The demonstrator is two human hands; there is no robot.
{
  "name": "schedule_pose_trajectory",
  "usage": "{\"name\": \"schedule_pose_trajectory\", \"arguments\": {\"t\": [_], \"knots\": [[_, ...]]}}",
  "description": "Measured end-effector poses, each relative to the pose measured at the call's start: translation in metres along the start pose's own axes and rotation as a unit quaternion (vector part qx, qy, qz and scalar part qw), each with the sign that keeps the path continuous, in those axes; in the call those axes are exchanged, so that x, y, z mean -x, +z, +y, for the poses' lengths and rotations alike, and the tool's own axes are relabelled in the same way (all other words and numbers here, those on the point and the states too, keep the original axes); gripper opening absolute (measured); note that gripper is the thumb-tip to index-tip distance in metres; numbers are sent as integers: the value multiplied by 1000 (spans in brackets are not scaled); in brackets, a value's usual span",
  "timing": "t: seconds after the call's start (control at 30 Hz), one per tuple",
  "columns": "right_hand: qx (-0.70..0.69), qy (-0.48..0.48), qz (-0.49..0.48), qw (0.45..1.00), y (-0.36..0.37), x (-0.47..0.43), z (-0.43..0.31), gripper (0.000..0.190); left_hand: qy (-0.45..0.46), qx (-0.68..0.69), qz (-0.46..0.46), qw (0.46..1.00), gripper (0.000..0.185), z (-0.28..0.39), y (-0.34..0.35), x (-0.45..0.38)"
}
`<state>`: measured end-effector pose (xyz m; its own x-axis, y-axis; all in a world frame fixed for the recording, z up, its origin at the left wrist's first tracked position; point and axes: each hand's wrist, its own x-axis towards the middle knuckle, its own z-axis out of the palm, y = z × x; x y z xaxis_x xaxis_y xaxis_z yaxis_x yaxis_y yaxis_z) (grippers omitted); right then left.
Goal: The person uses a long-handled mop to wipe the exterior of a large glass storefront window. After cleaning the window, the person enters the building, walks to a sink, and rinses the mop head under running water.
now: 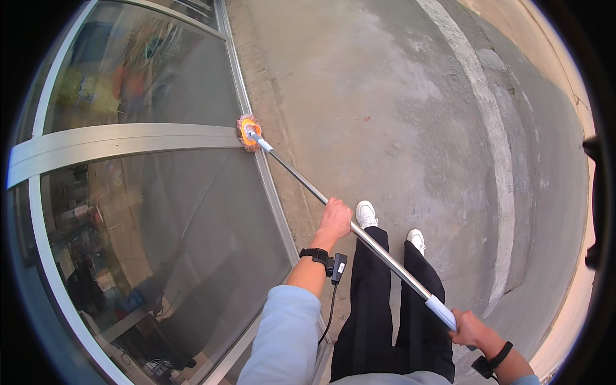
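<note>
A long-handled mop slants across the view on a metal telescopic pole (385, 254). Around the middle of that pole my left hand (335, 219) is closed. My right hand (468, 328) grips the light-coloured plastic handle (440, 312) at the lower end. At the far end, the mop head (250, 133) has an orange plate and a pinkish fringe. It appears to rest against the lower window frame, where the broad metal mullion (130, 139) meets it; exact contact is hard to tell.
Large glass panes (207, 231) in metal frames fill the left side, with reflections and stored items behind them. A rough concrete ledge (269, 91) runs along their base. Concrete ground (346, 96) with a pale strip (491, 120) lies right. My white shoes (366, 214) stand near the pole.
</note>
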<state>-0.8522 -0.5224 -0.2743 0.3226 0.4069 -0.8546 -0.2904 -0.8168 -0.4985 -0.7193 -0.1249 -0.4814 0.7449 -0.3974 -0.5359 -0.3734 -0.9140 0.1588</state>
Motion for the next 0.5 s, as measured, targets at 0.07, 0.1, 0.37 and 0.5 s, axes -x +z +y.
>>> {"name": "schedule_pose_trajectory", "arguments": {"t": [0.07, 0.1, 0.37, 0.5], "knots": [[54, 47, -15, 997, -4, 20, 39, 28, -11, 23, -12, 1000, 17, 48, 17, 11], [78, 59, -18, 995, -4, 34, 61, 27, -16, 21, -27, 999, 16, 76, 27, 20], [140, 81, -30, 986, 47, 101, 145, 30, 19, 72, -118, 990, 12, 168, 70, 85], [83, 56, 22, 995, 78, 55, 100, 29, 25, 12, -133, 991, 12, 105, 62, 62]]}}
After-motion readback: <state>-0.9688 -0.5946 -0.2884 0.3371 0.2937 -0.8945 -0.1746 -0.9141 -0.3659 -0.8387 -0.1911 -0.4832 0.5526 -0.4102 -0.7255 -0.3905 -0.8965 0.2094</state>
